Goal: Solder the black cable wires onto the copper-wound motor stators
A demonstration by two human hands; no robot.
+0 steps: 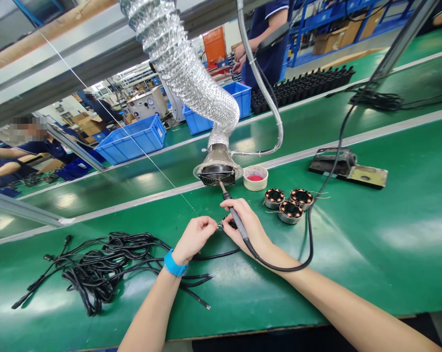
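Note:
My right hand (248, 225) is closed around a soldering iron (237, 217), its tip pointing up and away in front of the fume extractor's grille. The fingertips of that hand also pinch near a small dark part, mostly hidden by the fingers. My left hand (193, 238), wearing a blue wristband (174, 263), pinches thin wire ends that meet the right fingertips. A black cable (221, 255) runs below both hands. On the left lies a tangled heap of black cables (96, 266), some with stripped ends. Three round stator coils (291, 210) sit beyond my right hand.
A fume extractor hood (217, 168) hangs from a silver duct (202, 78) just ahead. Beside it stands a round tub with red contents (255, 178). A soldering iron stand (347, 167) is at the right. Thin solder wire slants down from above. Blue bins (133, 139) and co-workers are behind.

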